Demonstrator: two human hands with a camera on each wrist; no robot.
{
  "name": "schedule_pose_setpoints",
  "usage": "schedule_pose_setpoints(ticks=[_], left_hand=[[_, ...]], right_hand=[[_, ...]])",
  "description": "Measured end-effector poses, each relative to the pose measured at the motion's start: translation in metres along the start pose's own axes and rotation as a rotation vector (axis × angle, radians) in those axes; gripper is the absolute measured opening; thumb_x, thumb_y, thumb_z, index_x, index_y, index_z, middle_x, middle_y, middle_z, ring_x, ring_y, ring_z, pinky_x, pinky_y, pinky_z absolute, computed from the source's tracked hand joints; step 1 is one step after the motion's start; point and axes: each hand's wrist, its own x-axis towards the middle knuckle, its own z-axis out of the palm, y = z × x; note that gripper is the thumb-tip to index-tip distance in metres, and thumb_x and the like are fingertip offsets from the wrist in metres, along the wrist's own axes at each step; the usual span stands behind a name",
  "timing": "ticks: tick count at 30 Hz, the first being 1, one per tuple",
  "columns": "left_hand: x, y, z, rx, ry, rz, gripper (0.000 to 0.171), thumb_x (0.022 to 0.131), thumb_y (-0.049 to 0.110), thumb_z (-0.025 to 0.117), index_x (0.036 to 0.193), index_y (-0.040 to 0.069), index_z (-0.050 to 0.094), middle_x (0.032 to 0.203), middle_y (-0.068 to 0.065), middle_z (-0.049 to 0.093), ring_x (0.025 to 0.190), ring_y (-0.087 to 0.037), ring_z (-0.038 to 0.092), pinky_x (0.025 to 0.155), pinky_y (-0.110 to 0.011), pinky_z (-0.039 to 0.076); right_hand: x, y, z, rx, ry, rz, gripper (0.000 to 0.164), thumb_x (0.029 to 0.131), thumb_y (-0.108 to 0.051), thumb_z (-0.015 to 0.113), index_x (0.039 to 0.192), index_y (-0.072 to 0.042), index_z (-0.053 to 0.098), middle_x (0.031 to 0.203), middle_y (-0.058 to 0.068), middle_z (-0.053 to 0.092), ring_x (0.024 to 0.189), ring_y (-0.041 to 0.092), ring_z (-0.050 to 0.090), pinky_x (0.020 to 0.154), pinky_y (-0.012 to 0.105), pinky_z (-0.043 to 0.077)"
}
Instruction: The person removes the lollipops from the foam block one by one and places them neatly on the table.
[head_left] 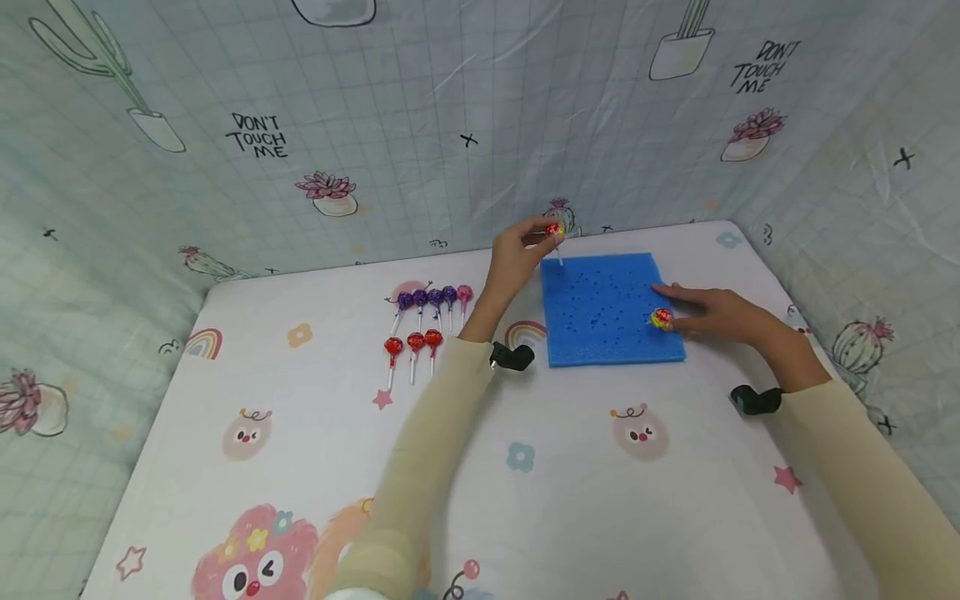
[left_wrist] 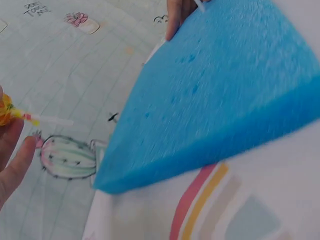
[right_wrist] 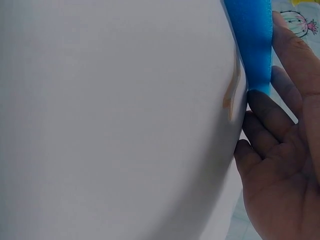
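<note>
My left hand (head_left: pixel 517 254) pinches a lollipop (head_left: pixel 554 230) in a red and yellow wrapper between thumb and fingers. Its white stick points down over the back left corner of a blue foam block (head_left: pixel 600 350) dotted with small holes. In the left wrist view this wrapped candy (left_wrist: pixel 6 111) shows at the left edge, stick free of the foam. My right hand (head_left: pixel 720 315) rests along the block's right edge, fingers mostly straight against its side (right_wrist: pixel 256 45). Beside the right thumb, a second red and yellow lollipop (head_left: pixel 662 318) stands in the foam by its stick.
Left of the block lie two rows of lollipops: several purple ones (head_left: pixel 420 297) with a pink one (head_left: pixel 465 293) behind, and red ones (head_left: pixel 416 341) in front, near the left forearm. A patterned cloth (head_left: pixel 420 167) hangs behind the white printed tabletop (head_left: pixel 570 517).
</note>
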Motion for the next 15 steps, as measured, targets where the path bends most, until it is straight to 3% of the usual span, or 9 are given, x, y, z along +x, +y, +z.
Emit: schedule_pose_setpoints(ticks=[10,15], left_hand=[[-0.015,0.001,-0.045,0.041,0.025,0.031,0.030,0.097,0.015,0.071,0.124,0.003,0.070,0.119,-0.012,0.072,0.108,-0.022,0.070,0.093,-0.027,0.056],[-0.026,0.005,-0.065,0.048,0.015,0.007,0.031,0.097,0.011,0.071,0.127,0.003,0.069,0.122,-0.011,0.071,0.112,-0.021,0.068,0.098,-0.026,0.054]], right_hand=[[0.000,0.004,0.001,0.001,0.010,-0.008,0.081,0.095,-0.047,0.069,0.160,-0.016,0.032,0.161,0.031,0.023,0.146,0.058,0.018,0.108,0.078,0.022],[0.000,0.005,0.001,-0.002,0.014,-0.019,0.081,0.095,-0.048,0.069,0.160,-0.017,0.032,0.160,0.031,0.023,0.145,0.058,0.018,0.108,0.079,0.021]])
